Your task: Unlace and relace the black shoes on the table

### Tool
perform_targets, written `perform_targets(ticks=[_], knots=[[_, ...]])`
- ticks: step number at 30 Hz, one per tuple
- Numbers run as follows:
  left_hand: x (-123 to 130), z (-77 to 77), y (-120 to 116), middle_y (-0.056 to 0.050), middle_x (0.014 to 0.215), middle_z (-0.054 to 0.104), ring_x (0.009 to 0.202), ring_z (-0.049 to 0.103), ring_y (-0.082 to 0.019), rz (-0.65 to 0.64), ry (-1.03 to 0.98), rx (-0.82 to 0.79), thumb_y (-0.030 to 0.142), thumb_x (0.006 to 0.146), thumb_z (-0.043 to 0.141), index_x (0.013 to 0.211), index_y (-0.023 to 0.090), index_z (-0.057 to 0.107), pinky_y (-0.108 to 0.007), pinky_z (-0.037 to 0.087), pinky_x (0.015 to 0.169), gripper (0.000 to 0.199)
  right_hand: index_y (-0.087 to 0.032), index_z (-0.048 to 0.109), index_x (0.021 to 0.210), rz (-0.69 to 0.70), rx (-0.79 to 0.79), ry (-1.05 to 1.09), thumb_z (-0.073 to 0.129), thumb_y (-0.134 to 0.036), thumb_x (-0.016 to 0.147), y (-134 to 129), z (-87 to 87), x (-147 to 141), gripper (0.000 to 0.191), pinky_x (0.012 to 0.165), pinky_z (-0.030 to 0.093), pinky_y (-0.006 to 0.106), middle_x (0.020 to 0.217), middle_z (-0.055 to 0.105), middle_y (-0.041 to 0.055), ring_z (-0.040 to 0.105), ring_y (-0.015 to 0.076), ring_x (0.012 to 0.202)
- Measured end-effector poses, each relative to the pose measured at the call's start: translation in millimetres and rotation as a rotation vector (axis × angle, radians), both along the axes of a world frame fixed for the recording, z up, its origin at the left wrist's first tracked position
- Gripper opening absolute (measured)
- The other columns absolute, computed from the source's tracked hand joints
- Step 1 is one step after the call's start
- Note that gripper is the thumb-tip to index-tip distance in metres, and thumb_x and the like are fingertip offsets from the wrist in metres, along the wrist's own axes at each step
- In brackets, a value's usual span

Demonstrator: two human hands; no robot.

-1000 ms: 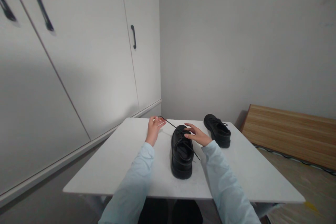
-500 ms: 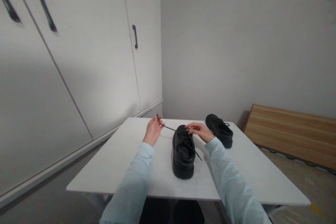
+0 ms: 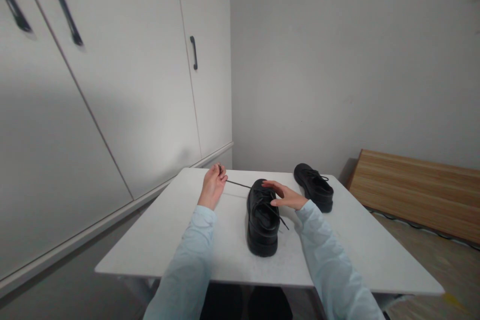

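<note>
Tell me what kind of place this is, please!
It looks like a plain room indoors, but I can't tell which kind. There are tall white cupboard doors, a grey wall, and a white table with black shoes on it.

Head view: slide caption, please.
Left hand draws a black shoelace sideways from the nearer black lace-up shoe; right hand alongside.

On the white rectangular counter (image 3: 150, 240), the left hand (image 3: 213, 183) grips a thin black shoelace (image 3: 238, 184) stretched across to the low black lace-up shoe (image 3: 262, 232), while the right hand (image 3: 287, 196) curves over that shoe's lacing. A 2nd black lace-up shoe (image 3: 314, 187) rests farther back to the right, its toe pointing away, and a brown wood-grain panel (image 3: 416, 192) leans beyond the counter near the grey wall (image 3: 352, 55).
</note>
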State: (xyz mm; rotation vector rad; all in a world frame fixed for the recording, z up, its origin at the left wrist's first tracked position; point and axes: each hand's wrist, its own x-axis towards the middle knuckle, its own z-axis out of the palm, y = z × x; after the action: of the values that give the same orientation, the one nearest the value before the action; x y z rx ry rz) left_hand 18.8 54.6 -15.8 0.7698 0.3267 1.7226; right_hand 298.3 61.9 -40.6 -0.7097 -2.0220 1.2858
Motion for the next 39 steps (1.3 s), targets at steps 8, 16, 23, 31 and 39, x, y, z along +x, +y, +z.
perform_targets(ticks=[8, 16, 23, 31, 39], knots=[[-12.0, 7.1, -5.9, 0.006, 0.061, 0.045, 0.047, 0.037, -0.003, 0.014, -0.076, 0.028, 0.028, 0.073, 0.072, 0.083, 0.02, 0.055, -0.014, 0.031, 0.042, 0.022, -0.02, 0.06, 0.119, 0.009, 0.01, -0.019, 0.077, -0.042, 0.063, -1.9, 2.1, 1.1, 0.063, 0.112, 0.018, 0.046, 0.132, 0.054, 0.0107, 0.039, 0.0276, 0.13], [-9.6, 6.1, -3.6, 0.004, 0.062, 0.045, 0.049, 0.037, -0.003, 0.041, -0.071, 0.041, 0.026, 0.072, 0.074, 0.091, 0.015, 0.062, -0.013, 0.031, 0.041, 0.025, -0.022, 0.06, 0.117, 0.035, 0.01, 0.021, 0.077, -0.041, 0.064, -5.3, 4.9, 0.1, 0.058, 0.11, 0.023, 0.044, 0.129, 0.055, 0.0086, 0.044, 0.0262, 0.126], [-12.4, 3.5, 0.8, 0.0, 0.067, 0.049, 0.054, 0.042, -0.003, 0.135, 0.021, 0.051, 0.027, 0.072, 0.073, 0.067, 0.01, 0.058, -0.013, 0.033, 0.043, 0.024, -0.022, 0.057, 0.115, 0.017, -0.001, 0.024, 0.078, -0.041, 0.062, -4.2, 1.4, -0.8, 0.06, 0.108, 0.026, 0.044, 0.128, 0.054, 0.009, 0.045, 0.0261, 0.124], [-27.7, 5.1, 0.1, 0.004, 0.065, 0.048, 0.048, 0.04, -0.003, 0.281, -0.117, -0.028, 0.03, 0.08, 0.065, 0.074, 0.015, 0.053, -0.013, 0.031, 0.04, 0.02, -0.023, 0.052, 0.122, 0.026, -0.004, 0.014, 0.076, -0.039, 0.063, -7.9, 6.5, -0.7, 0.066, 0.109, 0.026, 0.041, 0.13, 0.051, 0.0087, 0.042, 0.0246, 0.126], [-16.9, 1.9, 1.2, 0.001, 0.074, 0.056, 0.047, 0.039, -0.001, 0.403, 0.112, -0.041, 0.035, 0.075, 0.069, 0.071, 0.014, 0.057, -0.012, 0.027, 0.039, 0.024, -0.023, 0.054, 0.121, 0.022, 0.036, 0.016, 0.075, -0.037, 0.065, -11.0, 10.5, -2.3, 0.062, 0.108, 0.027, 0.042, 0.129, 0.051, 0.008, 0.043, 0.025, 0.125]])
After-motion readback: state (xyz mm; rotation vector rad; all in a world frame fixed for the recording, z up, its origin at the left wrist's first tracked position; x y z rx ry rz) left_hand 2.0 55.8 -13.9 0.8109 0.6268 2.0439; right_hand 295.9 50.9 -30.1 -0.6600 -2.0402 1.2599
